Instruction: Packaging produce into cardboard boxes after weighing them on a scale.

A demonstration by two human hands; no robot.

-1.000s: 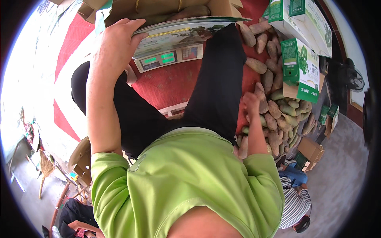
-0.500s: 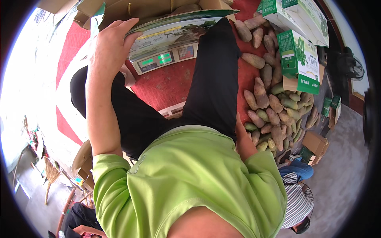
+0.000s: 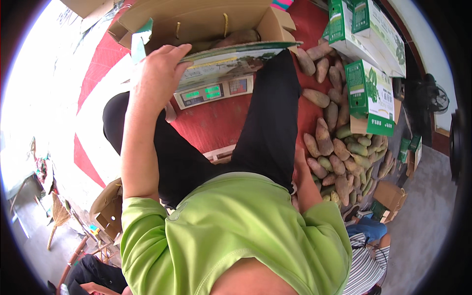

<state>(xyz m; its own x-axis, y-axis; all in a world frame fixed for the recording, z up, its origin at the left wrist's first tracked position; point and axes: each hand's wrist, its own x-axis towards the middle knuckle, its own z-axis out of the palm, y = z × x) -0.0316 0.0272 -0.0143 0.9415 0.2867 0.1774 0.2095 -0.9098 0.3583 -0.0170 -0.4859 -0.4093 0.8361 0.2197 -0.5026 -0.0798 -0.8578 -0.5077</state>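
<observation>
A printed cardboard carton [image 3: 221, 69] stands open on a digital scale [image 3: 214, 92] beyond my knees. My left hand [image 3: 160, 69] is closed on the carton's near edge, the thumb on the printed side and the fingers over the rim. Inside lie brownish tubers [image 3: 241, 38], partly hidden by the near wall. My right hand [image 3: 300, 157] hangs beside my right thigh, next to a heap of long brown and green tubers [image 3: 339, 157]. Its fingers are hidden behind my leg, so what it touches cannot be made out.
Green and white cartons [image 3: 371, 93] stand at the right behind the heap. Farther right is a black fan [image 3: 435, 93]. A person in a striped shirt [image 3: 366, 265] is at the lower right, another person's dark-clothed leg [image 3: 96, 270] at the lower left. A broom [image 3: 59, 216] leans at the left.
The view has shifted, so the carton and scale sit lower and more of the carton's inside shows. My left hand stays on the carton's edge, and my right hand stays beside my thigh.
</observation>
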